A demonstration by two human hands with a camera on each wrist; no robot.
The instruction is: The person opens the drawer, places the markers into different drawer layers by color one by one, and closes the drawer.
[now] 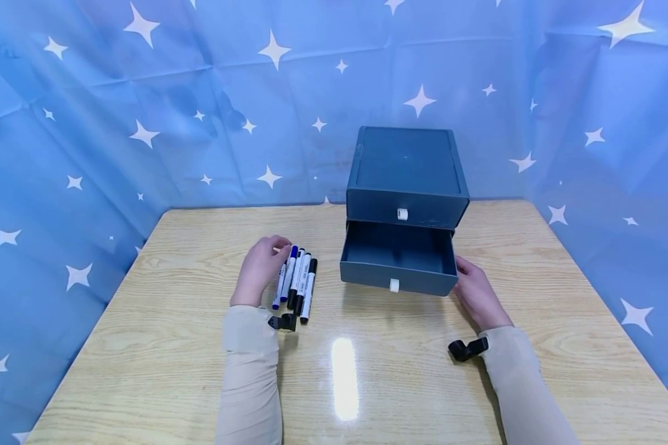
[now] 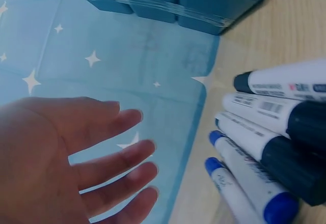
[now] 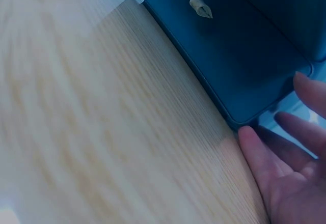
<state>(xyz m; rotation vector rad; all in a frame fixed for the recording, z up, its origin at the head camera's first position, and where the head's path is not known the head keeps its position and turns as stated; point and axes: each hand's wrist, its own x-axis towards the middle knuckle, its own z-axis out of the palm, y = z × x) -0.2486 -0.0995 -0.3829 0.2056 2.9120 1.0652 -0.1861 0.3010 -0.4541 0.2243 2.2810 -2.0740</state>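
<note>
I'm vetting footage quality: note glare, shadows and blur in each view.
Head: white glare on the table, faint shadow below the open drawer; left wrist: dim blue cast, print on the markers soft; right wrist: table grain blurred, bottom left corner bright.

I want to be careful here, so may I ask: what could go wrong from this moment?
The five markers lie loose, side by side, close to the left hand; a clumsy touch might roll one away. The fingers of the right hand are at the corner of the open lower drawer; if it slid in suddenly, a finger might get pinched.
</note>
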